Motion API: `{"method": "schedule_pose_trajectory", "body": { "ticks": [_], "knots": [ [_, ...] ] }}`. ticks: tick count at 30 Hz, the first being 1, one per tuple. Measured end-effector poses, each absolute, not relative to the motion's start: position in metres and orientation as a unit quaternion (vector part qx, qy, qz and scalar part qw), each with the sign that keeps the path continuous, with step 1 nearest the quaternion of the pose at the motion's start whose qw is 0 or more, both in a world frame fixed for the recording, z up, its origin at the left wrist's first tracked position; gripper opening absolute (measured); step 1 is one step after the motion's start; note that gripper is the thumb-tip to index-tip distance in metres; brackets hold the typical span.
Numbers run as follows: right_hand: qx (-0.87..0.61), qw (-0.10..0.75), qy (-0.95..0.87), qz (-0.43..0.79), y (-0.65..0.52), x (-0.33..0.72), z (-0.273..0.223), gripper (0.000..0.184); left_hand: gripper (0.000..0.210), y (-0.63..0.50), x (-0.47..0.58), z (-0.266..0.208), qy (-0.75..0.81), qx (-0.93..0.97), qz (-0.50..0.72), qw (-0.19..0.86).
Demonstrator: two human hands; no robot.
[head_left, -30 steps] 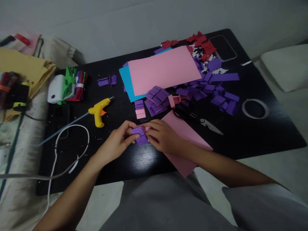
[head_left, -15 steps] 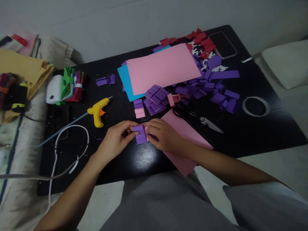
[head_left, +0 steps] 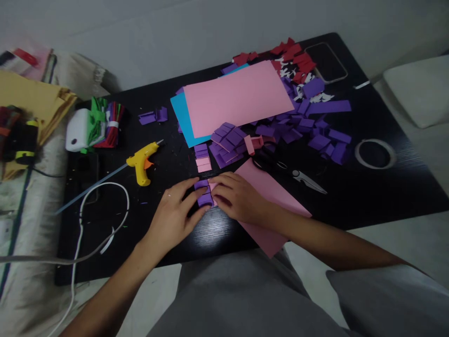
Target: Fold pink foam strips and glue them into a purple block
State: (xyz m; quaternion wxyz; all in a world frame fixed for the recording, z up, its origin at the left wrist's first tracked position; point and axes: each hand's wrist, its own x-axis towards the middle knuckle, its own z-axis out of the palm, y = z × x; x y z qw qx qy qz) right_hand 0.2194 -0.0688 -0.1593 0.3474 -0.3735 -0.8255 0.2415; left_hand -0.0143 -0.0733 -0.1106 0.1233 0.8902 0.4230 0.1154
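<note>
Purple-pink piece (head_left: 205, 200) on table (head_left: 217, 245); left hand (head_left: 175, 210) spread across purple side; right hand (head_left: 240, 196) on pink, pinch unclear.

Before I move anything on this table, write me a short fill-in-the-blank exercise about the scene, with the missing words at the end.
1. The left hand touches a ____ folded piece.
2. A large pink sheet lies over a ____ sheet.
3. The glue gun is mostly ____.
4. The scissors have ____ handles.

Missing words: purple; blue; yellow; black.
</note>
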Motion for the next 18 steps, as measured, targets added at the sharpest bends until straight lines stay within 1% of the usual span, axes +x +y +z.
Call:
{"method": "schedule_pose_trajectory", "body": {
  "ticks": [4, 9, 13, 18],
  "knots": [
    [-0.374, 0.349, -0.828, 0.230, -0.069, 0.219, -0.160, 0.016, 0.041, -0.081, -0.015, -0.120, 0.407, 0.901, 0.106, 0.104],
    [-0.371, 0.352, -0.828, 0.231, -0.068, 0.219, -0.160, 0.017, 0.043, -0.084, -0.015, -0.125, 0.402, 0.903, 0.111, 0.106],
    [-0.375, 0.348, -0.828, 0.230, -0.068, 0.219, -0.160, 0.018, 0.042, -0.087, -0.013, -0.127, 0.413, 0.897, 0.117, 0.108],
    [-0.373, 0.347, -0.828, 0.232, -0.068, 0.219, -0.160, 0.017, 0.040, -0.087, -0.011, -0.130, 0.409, 0.901, 0.122, 0.083]
  ]
}}
